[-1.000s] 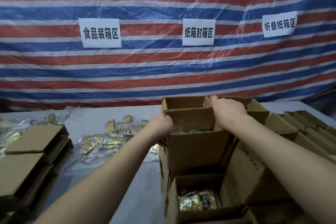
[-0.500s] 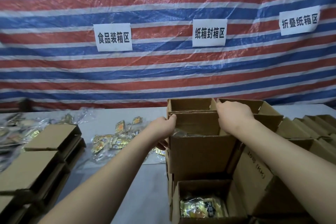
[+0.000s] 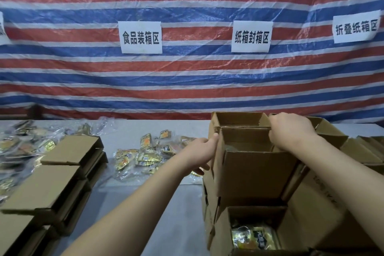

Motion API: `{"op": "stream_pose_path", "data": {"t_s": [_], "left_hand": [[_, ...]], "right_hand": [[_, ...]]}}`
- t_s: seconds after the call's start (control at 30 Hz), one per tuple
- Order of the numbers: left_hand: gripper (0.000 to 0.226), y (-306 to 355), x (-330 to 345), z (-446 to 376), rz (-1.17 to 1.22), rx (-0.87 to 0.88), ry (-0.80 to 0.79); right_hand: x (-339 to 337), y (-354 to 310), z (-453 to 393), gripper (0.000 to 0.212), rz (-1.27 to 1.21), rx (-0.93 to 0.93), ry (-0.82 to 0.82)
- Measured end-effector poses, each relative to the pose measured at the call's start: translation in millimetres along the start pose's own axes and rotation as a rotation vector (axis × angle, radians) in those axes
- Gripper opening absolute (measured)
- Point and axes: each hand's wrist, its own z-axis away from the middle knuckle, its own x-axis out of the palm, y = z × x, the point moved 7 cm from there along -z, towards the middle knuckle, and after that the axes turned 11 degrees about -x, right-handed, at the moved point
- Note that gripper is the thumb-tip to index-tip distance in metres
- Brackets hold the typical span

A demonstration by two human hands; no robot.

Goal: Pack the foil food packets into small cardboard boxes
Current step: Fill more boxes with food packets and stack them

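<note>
Since a second ago the view has swung left; both hands keep their hold. Nearest, one open box (image 3: 224, 233) holds foil packets (image 3: 252, 241). Behind it, the left hand (image 3: 200, 153) grips the middle box (image 3: 253, 172), the right hand (image 3: 291, 131) curls over its rim. Three signs (image 3: 140, 37) hang beyond.

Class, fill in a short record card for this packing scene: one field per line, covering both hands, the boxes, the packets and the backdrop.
left hand: grips left wall of the middle box
right hand: grips that box's right rim
nearest box: open, foil packet inside
loose packets: on the table
closed boxes: stacked at left
backdrop: striped tarp with paper signs
</note>
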Motion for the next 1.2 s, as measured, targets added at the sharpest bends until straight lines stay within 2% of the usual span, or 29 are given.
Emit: {"op": "stream_pose_path", "data": {"t_s": [0.1,0.2,0.27,0.37,0.43,0.53,0.7,0.8,0.87,0.97,1.2], "left_hand": [[0.051,-30.9,-34.3,11.7,0.038,0.049,0.023],[0.034,-79.6,-89.8,23.0,0.067,0.052,0.091],[0.035,-116.7,-129.5,28.5,0.055,0.017,0.156],[0.044,-174.1,-189.1,32.9,-0.084,-0.018,0.352],[0.038,-218.0,-219.5,36.5,-0.137,-0.057,0.443],[0.032,-290.7,-249.3,40.4,-0.179,-0.174,0.488],[0.045,-410.9,-257.3,56.2,-0.423,-0.349,0.562],[0.069,-476.9,-233.5,66.9,-0.608,-0.495,0.53],[0.083,-511.5,-216.8,71.7,-0.627,-0.582,0.481],[0.08,-533.0,-201.6,74.5,-0.682,-0.591,0.481],[0.066,-523.4,-197.5,78.2,-0.706,-0.477,0.614]], "right_hand": [[-20.6,-13.8,4.7,0.009,-0.018,0.016,0.116],[-46.8,-40.7,7.5,0.017,-0.041,-0.053,0.246],[-65.6,-71.7,10.2,0.024,-0.113,-0.135,0.308],[-83.0,-132.8,8.8,0.026,-0.214,-0.206,0.35],[-81.3,-179.4,4.5,0.028,-0.225,-0.218,0.357],[-51.5,-255.4,3.5,0.03,-0.288,-0.266,0.249],[12.0,-374.0,29.9,0.026,-0.387,-0.416,0.025],[41.9,-429.3,49.9,0.026,-0.44,-0.481,-0.096],[56.8,-455.6,63.3,0.027,-0.474,-0.5,-0.171],[72.9,-484.2,83.2,0.026,-0.523,-0.518,-0.249],[83.6,-519.7,103.0,0.027,-0.54,-0.555,-0.301]]}}
